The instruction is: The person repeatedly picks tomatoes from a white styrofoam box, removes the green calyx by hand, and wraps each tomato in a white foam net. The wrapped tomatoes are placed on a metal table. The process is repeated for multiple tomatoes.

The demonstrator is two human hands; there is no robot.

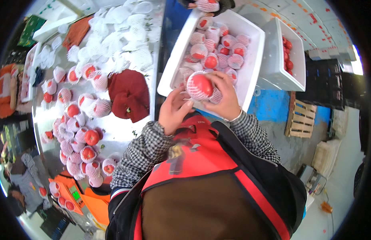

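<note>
A red tomato (202, 86) in a white foam net sits in my right hand (225, 96), over the near end of a white foam box (163, 87). The fingers and thumb of that hand wrap round its right side. My left hand (175, 110) is curled at the lower left of the tomato, its fingertips and thumb at the edge of the foam net (191, 91). Under my hands, the box holds many netted tomatoes (211, 61), several with red skin showing. On the metal table (125, 134) to the left lie more netted tomatoes (88, 154) and a dark red cloth (129, 96).
Loose foam nets (113, 36) cover the table's far part. A second foam box (299, 76) holds bare tomatoes (287, 54) on the right, near a wooden pallet (301, 118) and black crates (323, 80). An orange scale (67, 188) stands lower left. Other people are at the far edge and left.
</note>
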